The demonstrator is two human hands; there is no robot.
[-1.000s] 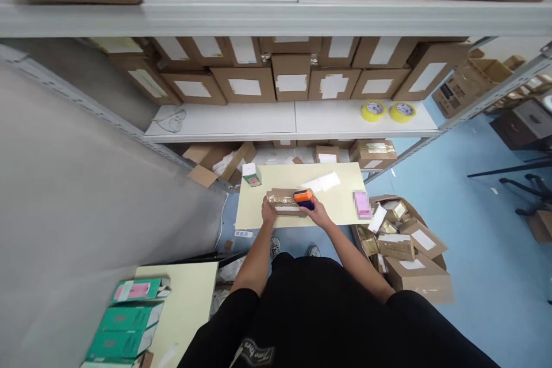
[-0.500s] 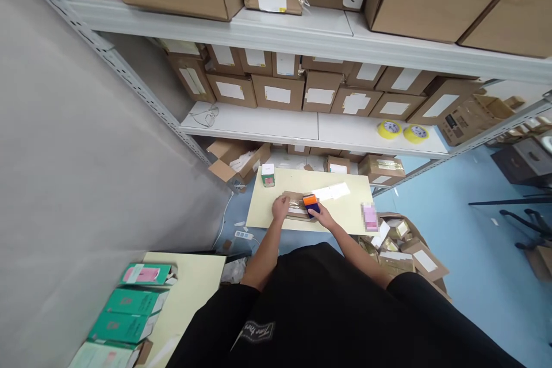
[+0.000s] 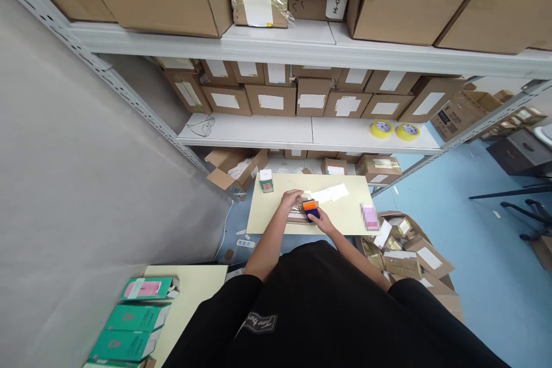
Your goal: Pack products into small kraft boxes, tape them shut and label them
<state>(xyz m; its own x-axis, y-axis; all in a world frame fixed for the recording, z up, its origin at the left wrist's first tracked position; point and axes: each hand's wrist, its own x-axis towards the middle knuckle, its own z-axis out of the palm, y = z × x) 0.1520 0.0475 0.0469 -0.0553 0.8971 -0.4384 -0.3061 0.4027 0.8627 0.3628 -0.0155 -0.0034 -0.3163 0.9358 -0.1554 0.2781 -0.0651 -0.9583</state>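
A small cardboard box (image 3: 296, 220) with shiny tape across its top lies on the cream table (image 3: 267, 215) in front of me. My right hand (image 3: 318, 218) is closed round an orange and dark-blue tape dispenser (image 3: 309, 206), which rests against the box's right part. Over the box's far left part, my left hand (image 3: 291, 199) is stretched out with its fingers pointing right, touching or just above the taped top. The far side of the box is partly hidden by the hands.
Behind the table stands a shelf rack (image 3: 245, 129) with labelled cartons and yellow tape rolls (image 3: 382, 129). A green-and-white box (image 3: 266, 181), white paper slips (image 3: 330, 192) and a blurred pink item (image 3: 370, 217) lie on the table. At right a large carton (image 3: 451, 279) holds parcels; green boxes (image 3: 133, 317) lie lower left.
My left hand has moved from the box's left end to its far side, with the fingers now stretched rightward. The right hand stays on the tape dispenser. The view has tilted slightly.
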